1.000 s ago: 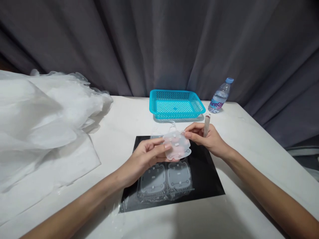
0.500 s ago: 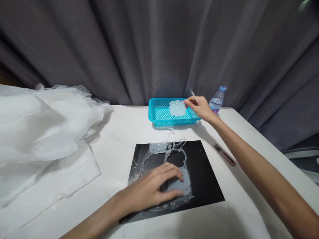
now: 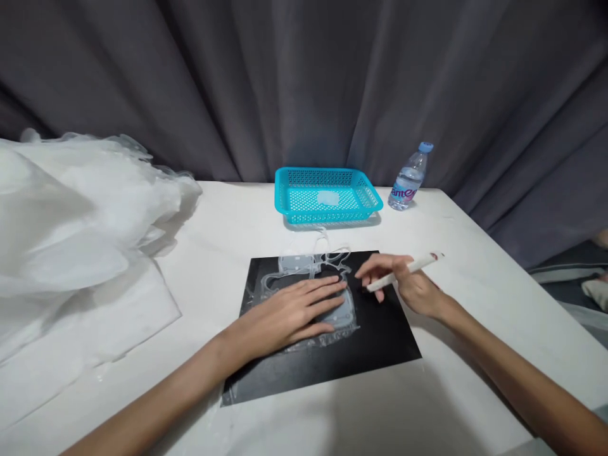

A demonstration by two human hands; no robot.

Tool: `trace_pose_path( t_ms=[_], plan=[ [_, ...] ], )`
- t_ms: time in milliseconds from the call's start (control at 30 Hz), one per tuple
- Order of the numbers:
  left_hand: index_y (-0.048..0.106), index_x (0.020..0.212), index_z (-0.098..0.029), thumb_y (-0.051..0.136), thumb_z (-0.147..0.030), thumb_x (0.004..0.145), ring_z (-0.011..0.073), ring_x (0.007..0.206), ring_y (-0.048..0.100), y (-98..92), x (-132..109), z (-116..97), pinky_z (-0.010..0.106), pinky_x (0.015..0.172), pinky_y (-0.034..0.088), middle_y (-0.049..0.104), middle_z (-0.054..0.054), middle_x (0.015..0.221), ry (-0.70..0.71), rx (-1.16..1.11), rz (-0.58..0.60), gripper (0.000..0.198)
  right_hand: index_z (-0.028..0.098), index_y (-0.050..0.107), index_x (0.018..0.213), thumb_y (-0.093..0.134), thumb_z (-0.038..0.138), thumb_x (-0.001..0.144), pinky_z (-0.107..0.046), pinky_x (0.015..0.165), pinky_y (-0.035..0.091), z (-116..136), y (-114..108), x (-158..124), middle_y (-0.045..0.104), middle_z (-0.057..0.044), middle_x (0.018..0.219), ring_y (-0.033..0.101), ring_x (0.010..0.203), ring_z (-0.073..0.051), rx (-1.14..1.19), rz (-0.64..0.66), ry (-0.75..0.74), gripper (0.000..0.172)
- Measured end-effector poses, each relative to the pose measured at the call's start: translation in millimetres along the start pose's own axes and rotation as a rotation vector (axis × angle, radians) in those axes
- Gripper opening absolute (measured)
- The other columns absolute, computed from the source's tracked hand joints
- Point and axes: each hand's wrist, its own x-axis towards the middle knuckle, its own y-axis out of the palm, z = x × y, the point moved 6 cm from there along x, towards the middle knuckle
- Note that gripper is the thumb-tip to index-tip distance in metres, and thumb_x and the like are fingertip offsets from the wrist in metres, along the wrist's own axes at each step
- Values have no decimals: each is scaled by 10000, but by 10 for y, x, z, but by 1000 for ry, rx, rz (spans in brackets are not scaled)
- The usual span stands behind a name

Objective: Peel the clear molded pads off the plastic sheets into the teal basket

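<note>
Flat left hand [image 3: 300, 309] grasps nothing mid-frame; right hand [image 3: 407, 284] grips pen-like tool [image 3: 418, 261];
Clear plastic sheet [image 3: 342, 312], lower centre, could slip if the left hand presses too lightly.

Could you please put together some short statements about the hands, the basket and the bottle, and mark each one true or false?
1. The left hand lies palm down on the plastic sheet. True.
2. The right hand holds a white pen-like tool. True.
3. A pale piece lies in the blue basket. True.
4. The right hand is inside the blue basket. False: its fingers are over the black mat.
5. The bottle stands to the left of the blue basket. False: the bottle stands to its right.
6. The bottle's cap is red. False: it is blue.
</note>
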Motion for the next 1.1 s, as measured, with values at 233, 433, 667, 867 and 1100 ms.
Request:
trace_pose_path(
  t_ms=[233,433,667,867,1100],
  plan=[
    [694,1350,-195,567,-447,1057,317,1164,708,20,-130,-259,451,1034,546,733,160,1304,37,246,-60,407,215,759,870,607,431,1045,-359,905,543,187,159,-173,753,-76,991,709,981,-215,-123,56,-17,317],
    [598,1497,-232,612,-512,1021,336,1262,670,101,-314,-355,442,1079,532,652,167,1456,-21,161,-97,552,218,767,1040,691,359,997,-318,867,593,67,338,-181,739,-75,1075,722,962,-195,-67,158,26,165],
    [529,1563,-265,624,-517,1014,345,1270,658,140,-312,-288,468,1079,531,619,151,1497,-73,101,-60,612,210,748,1067,681,355,1005,-300,893,597,52,289,-191,719,-70,1098,720,963,-176,-72,147,42,171],
    [554,1540,-324,639,-502,1013,344,1346,607,140,-305,-256,496,1103,507,559,126,1565,-122,60,-17,563,224,736,1097,647,350,1032,-331,915,574,70,310,-199,735,-65,1099,713,988,-188,-158,215,0,168],
    [569,1520,-390,689,-549,966,357,1398,557,138,-280,-205,516,1135,465,510,69,1624,-190,-21,13,589,221,727,1113,630,301,1045,-349,976,544,105,383,-193,752,-65,1111,705,1066,-200,-199,253,-110,143]
  ],
)
